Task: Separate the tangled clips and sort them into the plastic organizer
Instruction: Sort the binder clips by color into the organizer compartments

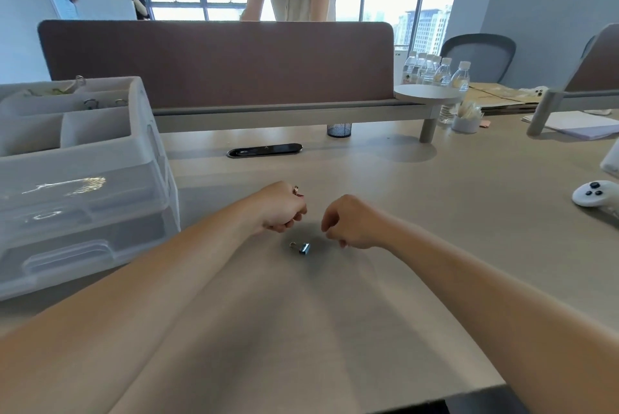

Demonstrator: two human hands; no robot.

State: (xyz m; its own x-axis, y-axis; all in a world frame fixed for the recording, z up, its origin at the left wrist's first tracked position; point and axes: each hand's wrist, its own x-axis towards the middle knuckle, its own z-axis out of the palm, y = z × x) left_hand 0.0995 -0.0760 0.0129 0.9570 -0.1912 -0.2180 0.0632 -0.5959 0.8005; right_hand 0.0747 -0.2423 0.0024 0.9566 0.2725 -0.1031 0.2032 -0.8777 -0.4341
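Left hand: the left hand (279,209) is hovering just above the pale beige desk (418,212), fingers curling into a fist and clamping on a small gold-coloured metal ring clip (297,191), which is poking out at the hand's twelve o'clock side.
Right hand: the right hand (350,222) is hanging at three o'clock of the left one, close by but apart from it, back turned to the camera and fingers curling down and under (whether they are pinching anything, I cannot tell).
Loose clip: a small blue-grey binder clip with a gold loop (301,247) is lying on the desk at six o'clock of the gap between the two hands, touching neither.
Organizer: the translucent white plastic organizer with drawers (147,159) is standing at nine o'clock of the hands, well apart from them; its open top tray is holding a few metal rings (91,103) in the rear compartments.
Backdrop: a brown fabric desk divider (217,61) is running across at twelve o'clock, a black mesh cup (339,129) sitting beneath its shelf.
Right side: a white game controller (594,197) is resting at three o'clock, and clear plastic water bottles (442,73) are clustering at two o'clock.
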